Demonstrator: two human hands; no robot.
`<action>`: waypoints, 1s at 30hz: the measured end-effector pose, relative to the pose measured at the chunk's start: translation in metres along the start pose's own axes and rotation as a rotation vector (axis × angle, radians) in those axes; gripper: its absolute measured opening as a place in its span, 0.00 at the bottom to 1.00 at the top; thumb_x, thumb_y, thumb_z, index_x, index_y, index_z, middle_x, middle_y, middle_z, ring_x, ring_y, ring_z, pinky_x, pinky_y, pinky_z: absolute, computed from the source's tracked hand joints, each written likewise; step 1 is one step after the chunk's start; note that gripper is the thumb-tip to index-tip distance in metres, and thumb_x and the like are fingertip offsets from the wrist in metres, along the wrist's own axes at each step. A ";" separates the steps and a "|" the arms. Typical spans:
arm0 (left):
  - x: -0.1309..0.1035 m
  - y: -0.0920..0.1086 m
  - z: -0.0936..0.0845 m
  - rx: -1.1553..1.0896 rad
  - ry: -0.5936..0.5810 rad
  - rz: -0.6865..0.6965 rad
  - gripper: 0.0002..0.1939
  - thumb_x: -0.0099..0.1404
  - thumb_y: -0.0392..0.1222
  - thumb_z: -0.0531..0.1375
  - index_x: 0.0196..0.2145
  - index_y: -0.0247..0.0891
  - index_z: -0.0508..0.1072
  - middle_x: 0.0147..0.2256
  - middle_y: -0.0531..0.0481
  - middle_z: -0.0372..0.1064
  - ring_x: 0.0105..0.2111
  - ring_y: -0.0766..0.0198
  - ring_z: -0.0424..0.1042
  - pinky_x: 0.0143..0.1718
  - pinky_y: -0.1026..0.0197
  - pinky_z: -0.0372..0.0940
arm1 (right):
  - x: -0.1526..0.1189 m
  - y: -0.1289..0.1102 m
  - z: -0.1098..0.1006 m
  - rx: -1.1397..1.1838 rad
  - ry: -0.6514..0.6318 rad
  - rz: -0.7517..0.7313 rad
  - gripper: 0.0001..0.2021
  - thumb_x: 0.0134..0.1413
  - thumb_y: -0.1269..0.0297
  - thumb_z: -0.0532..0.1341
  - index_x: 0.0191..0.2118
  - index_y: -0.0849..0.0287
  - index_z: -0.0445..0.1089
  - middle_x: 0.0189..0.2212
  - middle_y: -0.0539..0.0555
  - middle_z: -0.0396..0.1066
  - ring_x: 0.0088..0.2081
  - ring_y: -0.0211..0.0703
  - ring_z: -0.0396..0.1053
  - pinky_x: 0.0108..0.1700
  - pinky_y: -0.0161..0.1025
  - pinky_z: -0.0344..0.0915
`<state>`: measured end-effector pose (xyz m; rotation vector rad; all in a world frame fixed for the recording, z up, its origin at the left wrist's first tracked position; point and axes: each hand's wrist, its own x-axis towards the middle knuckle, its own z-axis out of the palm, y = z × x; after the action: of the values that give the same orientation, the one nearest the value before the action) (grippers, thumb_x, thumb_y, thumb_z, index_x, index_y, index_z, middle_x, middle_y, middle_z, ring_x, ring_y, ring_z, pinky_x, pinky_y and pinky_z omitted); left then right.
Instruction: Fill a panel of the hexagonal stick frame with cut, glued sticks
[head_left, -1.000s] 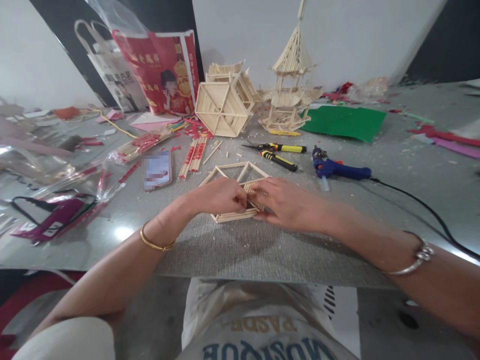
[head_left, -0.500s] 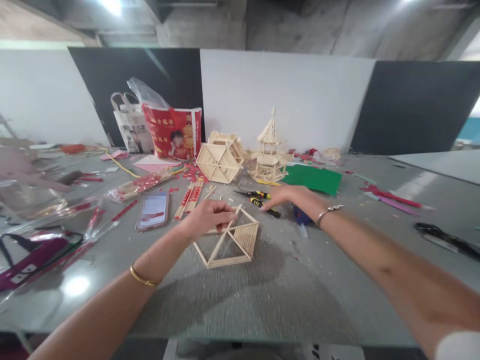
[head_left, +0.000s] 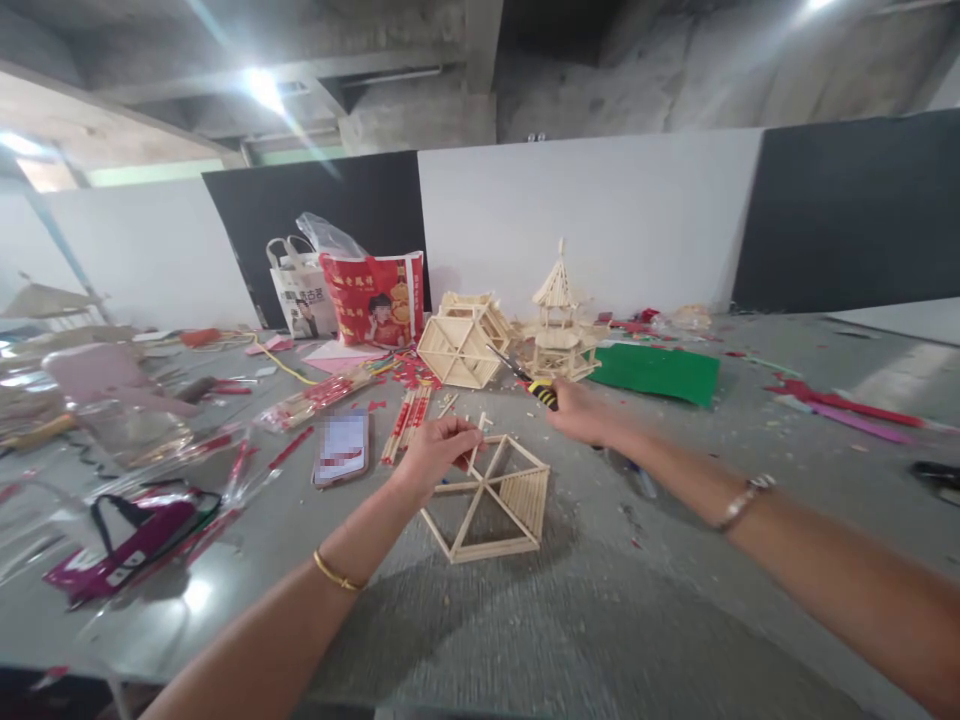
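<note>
A hexagonal frame of wooden sticks lies on the table, with spokes meeting at its middle and one section filled by parallel sticks. At its far left side, my left hand pinches a short wooden stick. My right hand grips pliers with yellow and black handles, their jaws raised and pointing to the far left. Beyond the pliers stand a hexagonal stick structure, tipped on its side, and a small stick pavilion with a pointed roof. A blue object under my right wrist is mostly hidden.
A phone and red-marked stick bundles lie left of the frame. Farther left are plastic wrappers and a purple pouch. Behind stand a red bag and a white bag. Green card lies right.
My right hand has taken hold of the pliers and lifted them off the table. My left hand stays by the frame with the stick. The view has shifted.
</note>
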<state>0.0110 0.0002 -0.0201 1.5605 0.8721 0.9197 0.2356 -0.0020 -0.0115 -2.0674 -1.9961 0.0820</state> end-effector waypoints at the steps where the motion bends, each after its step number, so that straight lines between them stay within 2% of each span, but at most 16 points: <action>1: 0.000 -0.001 0.002 0.007 0.015 0.023 0.12 0.49 0.46 0.63 0.23 0.32 0.70 0.21 0.52 0.69 0.18 0.74 0.62 0.22 0.68 0.58 | -0.014 0.002 -0.003 0.031 0.033 -0.019 0.13 0.55 0.68 0.54 0.47 0.64 0.64 0.42 0.61 0.70 0.42 0.45 0.69 0.39 0.37 0.63; 5: -0.001 -0.004 0.010 0.070 0.071 0.106 0.11 0.50 0.45 0.62 0.24 0.34 0.69 0.21 0.52 0.70 0.18 0.73 0.62 0.22 0.67 0.58 | -0.064 0.009 -0.004 0.104 0.116 -0.100 0.11 0.53 0.67 0.54 0.44 0.59 0.63 0.37 0.55 0.72 0.38 0.44 0.70 0.36 0.36 0.62; 9: -0.005 -0.005 0.016 0.199 0.125 0.144 0.09 0.51 0.44 0.60 0.24 0.34 0.69 0.20 0.54 0.68 0.19 0.72 0.62 0.22 0.67 0.57 | -0.088 0.012 0.011 0.149 0.294 -0.152 0.18 0.55 0.52 0.54 0.44 0.60 0.62 0.35 0.58 0.72 0.37 0.50 0.71 0.36 0.42 0.64; 11: -0.007 -0.005 0.017 0.250 0.161 0.171 0.09 0.52 0.44 0.60 0.24 0.35 0.69 0.19 0.55 0.66 0.19 0.72 0.61 0.21 0.68 0.55 | -0.091 0.011 0.019 0.123 0.332 -0.184 0.21 0.56 0.46 0.52 0.44 0.60 0.62 0.36 0.60 0.71 0.38 0.52 0.71 0.37 0.44 0.64; 13: -0.009 -0.005 0.016 0.284 0.189 0.204 0.09 0.53 0.44 0.60 0.24 0.35 0.69 0.19 0.56 0.64 0.19 0.72 0.59 0.20 0.68 0.53 | -0.092 0.009 0.025 0.084 0.361 -0.223 0.22 0.56 0.45 0.51 0.44 0.61 0.61 0.37 0.61 0.70 0.39 0.54 0.70 0.39 0.45 0.65; 23: -0.016 -0.004 0.015 0.446 0.172 0.354 0.07 0.56 0.42 0.59 0.26 0.35 0.69 0.21 0.56 0.64 0.21 0.73 0.60 0.23 0.69 0.55 | -0.097 0.002 0.030 0.000 0.372 -0.298 0.20 0.58 0.49 0.53 0.44 0.63 0.60 0.37 0.63 0.69 0.38 0.53 0.69 0.39 0.47 0.66; 30: -0.017 -0.003 0.015 0.557 0.225 0.424 0.03 0.57 0.38 0.59 0.26 0.37 0.70 0.21 0.57 0.66 0.22 0.73 0.62 0.24 0.69 0.57 | -0.098 -0.001 0.028 0.052 0.344 -0.316 0.17 0.58 0.51 0.53 0.42 0.61 0.61 0.36 0.62 0.70 0.36 0.51 0.70 0.38 0.46 0.66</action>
<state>0.0169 -0.0210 -0.0269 2.2088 1.0340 1.2395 0.2236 -0.0949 -0.0528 -1.5815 -2.0421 -0.2625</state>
